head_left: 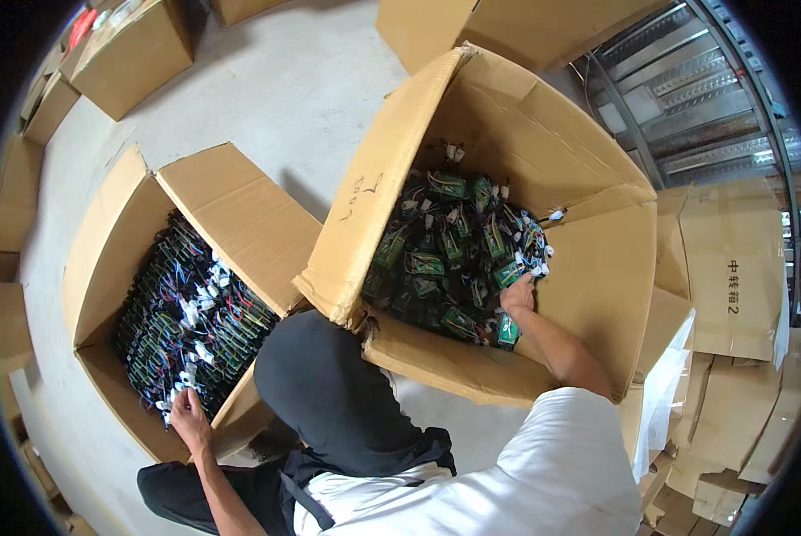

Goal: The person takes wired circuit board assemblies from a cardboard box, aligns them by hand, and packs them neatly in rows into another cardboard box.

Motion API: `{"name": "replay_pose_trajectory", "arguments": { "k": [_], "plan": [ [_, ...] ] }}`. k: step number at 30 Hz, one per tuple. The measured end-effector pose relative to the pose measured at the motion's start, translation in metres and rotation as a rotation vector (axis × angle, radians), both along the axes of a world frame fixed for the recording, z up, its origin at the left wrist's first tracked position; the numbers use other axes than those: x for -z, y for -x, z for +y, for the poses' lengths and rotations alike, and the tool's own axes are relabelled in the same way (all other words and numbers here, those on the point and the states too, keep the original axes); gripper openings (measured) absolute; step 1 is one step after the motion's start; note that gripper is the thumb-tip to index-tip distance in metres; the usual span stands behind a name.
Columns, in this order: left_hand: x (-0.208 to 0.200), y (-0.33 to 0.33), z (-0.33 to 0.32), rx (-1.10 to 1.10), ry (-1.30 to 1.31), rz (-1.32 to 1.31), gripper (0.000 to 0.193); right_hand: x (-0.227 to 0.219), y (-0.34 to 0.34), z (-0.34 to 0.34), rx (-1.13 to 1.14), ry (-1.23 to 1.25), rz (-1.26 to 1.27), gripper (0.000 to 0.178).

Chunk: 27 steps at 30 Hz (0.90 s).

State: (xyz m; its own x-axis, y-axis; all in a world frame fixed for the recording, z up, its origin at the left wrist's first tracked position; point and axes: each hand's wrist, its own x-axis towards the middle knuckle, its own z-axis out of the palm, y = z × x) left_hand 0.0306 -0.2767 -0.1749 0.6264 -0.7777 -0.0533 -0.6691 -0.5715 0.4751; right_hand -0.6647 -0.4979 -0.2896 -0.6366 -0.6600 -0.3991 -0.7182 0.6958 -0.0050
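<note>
My left hand (188,416) is closed at the near end of the left carton (110,250), its fingertips pinching wires with white connectors. Tightly packed rows of green circuit boards (150,313) fill that carton, and their wires and white plugs (205,350) run down the middle. Inside the larger right carton (588,322), my right hand (517,295) is closed around a bunch of wires (534,246) with blue and white ends. Loosely heaped beside it are several green circuit boards (425,264) in clear wrapping. The fingertips of my right hand are partly hidden.
The raised flap (239,214) of the left carton leans toward the right carton. Another carton (132,58) stands at the far left on the grey floor (284,80). Metal racking (686,107) rises at the far right, above stacked cartons (731,268). Black cloth (329,384) lies between my arms.
</note>
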Motion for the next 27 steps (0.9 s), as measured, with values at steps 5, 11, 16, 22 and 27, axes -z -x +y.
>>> {"name": "replay_pose_trajectory", "arguments": {
  "k": [5, 11, 16, 22, 27],
  "plan": [
    [0.009, 0.002, -0.005, 0.004, 0.029, 0.034, 0.023, 0.033, 0.043, 0.013, 0.131, 0.104, -0.003, 0.080],
    [0.000, 0.010, -0.016, 0.010, 0.019, 0.014, 0.024, -0.006, 0.056, 0.006, -0.239, 0.537, -0.087, 0.019],
    [0.002, -0.011, 0.008, -0.038, -0.004, 0.014, 0.024, -0.046, -0.015, -0.059, -0.483, 0.347, -0.120, 0.016],
    [-0.007, 0.010, -0.015, 0.009, -0.081, 0.039, 0.025, -0.058, -0.071, -0.099, -0.932, 0.461, -0.276, 0.056],
    [0.004, 0.000, -0.001, -0.017, -0.008, 0.036, 0.025, -0.046, -0.136, -0.141, -1.298, 0.425, -0.118, 0.080]
  ]
}}
